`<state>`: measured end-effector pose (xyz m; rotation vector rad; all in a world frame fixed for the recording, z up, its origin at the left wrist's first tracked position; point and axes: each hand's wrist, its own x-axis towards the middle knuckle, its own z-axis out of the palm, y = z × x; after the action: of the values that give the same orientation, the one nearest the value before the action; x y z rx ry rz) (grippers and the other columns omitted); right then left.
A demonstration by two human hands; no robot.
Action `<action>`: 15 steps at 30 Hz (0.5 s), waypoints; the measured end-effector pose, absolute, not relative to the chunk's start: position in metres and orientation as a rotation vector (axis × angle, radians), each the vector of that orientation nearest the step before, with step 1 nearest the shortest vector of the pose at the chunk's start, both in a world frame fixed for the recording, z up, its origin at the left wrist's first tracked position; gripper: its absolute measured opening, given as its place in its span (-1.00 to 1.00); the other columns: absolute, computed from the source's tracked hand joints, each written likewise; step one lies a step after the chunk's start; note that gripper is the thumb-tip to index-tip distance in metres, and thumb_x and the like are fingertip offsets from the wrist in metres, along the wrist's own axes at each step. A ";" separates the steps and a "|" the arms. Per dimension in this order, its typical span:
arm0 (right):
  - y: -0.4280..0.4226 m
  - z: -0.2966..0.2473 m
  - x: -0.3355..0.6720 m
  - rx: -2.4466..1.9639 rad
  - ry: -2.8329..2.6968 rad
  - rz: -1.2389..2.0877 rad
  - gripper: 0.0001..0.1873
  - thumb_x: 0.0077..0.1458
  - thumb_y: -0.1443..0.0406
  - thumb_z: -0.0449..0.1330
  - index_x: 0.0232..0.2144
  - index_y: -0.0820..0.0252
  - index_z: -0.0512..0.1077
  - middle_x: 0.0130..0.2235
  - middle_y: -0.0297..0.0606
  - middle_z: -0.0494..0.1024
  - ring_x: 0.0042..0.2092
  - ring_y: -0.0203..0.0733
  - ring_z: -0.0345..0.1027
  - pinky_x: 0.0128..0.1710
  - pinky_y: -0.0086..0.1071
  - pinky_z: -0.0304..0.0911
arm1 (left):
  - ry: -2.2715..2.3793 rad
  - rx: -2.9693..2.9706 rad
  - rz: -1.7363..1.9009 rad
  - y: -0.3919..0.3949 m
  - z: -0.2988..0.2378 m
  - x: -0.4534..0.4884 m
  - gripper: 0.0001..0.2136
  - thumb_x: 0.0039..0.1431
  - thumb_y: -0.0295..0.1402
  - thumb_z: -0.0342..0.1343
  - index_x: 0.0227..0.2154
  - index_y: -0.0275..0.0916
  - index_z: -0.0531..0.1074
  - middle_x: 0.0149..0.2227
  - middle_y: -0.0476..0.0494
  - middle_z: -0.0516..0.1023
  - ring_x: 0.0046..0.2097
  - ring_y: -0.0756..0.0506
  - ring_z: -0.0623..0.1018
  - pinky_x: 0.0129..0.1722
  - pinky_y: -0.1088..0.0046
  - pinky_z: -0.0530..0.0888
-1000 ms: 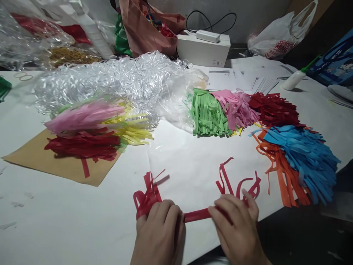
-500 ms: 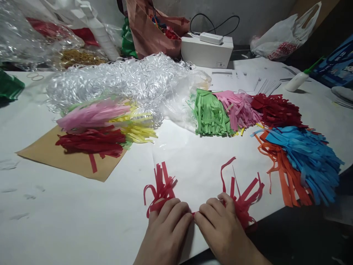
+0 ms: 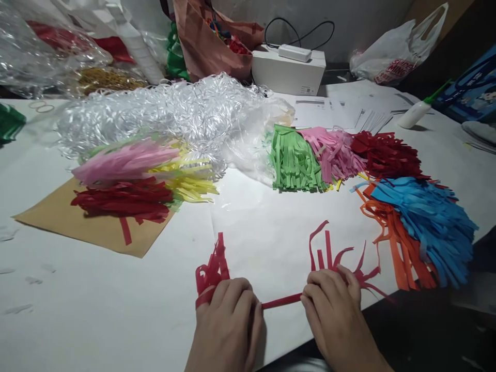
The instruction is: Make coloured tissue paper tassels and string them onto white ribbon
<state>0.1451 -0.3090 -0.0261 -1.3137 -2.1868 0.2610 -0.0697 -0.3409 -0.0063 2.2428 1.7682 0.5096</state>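
Between my two hands runs a red paper tassel, its middle a narrow rolled band lying just above the white table near the front edge. My left hand is closed on the left side of it, and loose red strips fan out beyond the fingers. Closed on the right side is my right hand, with more red strips spreading past the knuckles. The fingertips and the paper under them are hidden by the backs of the hands.
Green, pink, dark red, blue and orange tassels lie to the right. Pink, yellow and dark red ones lie left, on brown paper. Shiny clear strips, a white box and a glue bottle stand behind.
My hands have moved apart, the right one to the right and the left one slightly left. A longer stretch of the rolled red band now shows between them.
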 end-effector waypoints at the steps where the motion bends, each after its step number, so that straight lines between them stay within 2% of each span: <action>1: -0.308 -0.024 0.142 -1.351 -2.175 0.261 -0.79 0.32 0.35 0.03 -0.36 0.13 0.39 -0.24 -0.26 0.52 -0.12 -0.12 0.38 0.20 -0.01 -0.07 | 1.814 2.210 0.489 -0.341 -0.006 -0.067 -0.85 0.31 -0.49 -0.03 -0.37 -0.19 0.35 -0.26 -0.10 0.48 -0.23 -0.16 0.44 -0.24 0.26 0.22; 5: -0.305 -0.017 0.136 -1.394 -2.158 0.225 -0.75 0.32 0.36 0.00 -0.40 0.14 0.38 -0.25 -0.25 0.51 -0.13 -0.10 0.37 0.19 0.02 -0.09 | 1.806 2.183 0.531 -0.342 -0.007 -0.066 -0.75 0.27 -0.62 -0.11 -0.30 -0.17 0.40 -0.19 -0.09 0.51 -0.15 -0.17 0.44 -0.17 0.23 0.21; 8: -0.304 -0.015 0.135 -1.149 -2.291 0.184 -0.67 0.34 0.45 -0.09 -0.31 0.16 0.44 -0.29 -0.27 0.52 -0.16 -0.15 0.36 0.24 0.03 -0.12 | 1.594 2.350 0.539 -0.343 -0.007 -0.070 -0.72 0.25 -0.63 -0.06 -0.19 -0.14 0.45 -0.21 -0.03 0.54 -0.16 -0.15 0.44 -0.05 0.19 0.18; 12: -0.305 -0.018 0.130 -0.951 -2.416 0.166 -0.78 0.32 0.44 0.02 -0.17 0.22 0.46 -0.33 -0.32 0.51 -0.20 -0.18 0.35 0.28 0.01 -0.15 | 1.577 2.504 0.596 -0.341 -0.008 -0.070 -0.76 0.30 -0.57 -0.07 -0.25 -0.19 0.47 -0.32 -0.03 0.55 -0.23 -0.15 0.44 -0.06 0.17 0.20; 15: -0.303 -0.020 0.125 -0.984 -2.455 0.147 -0.83 0.30 0.45 0.05 -0.25 0.19 0.44 -0.36 -0.34 0.47 -0.23 -0.18 0.33 0.28 0.01 -0.16 | 1.609 2.488 0.678 -0.335 -0.012 -0.065 -0.73 0.31 -0.60 -0.11 -0.35 -0.21 0.45 -0.38 -0.04 0.53 -0.32 -0.12 0.44 -0.18 0.25 0.29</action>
<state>0.1248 -0.3035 -0.0200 -0.9840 -2.4549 0.1475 -0.0649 -0.3348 -0.0122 2.4880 1.6095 0.6775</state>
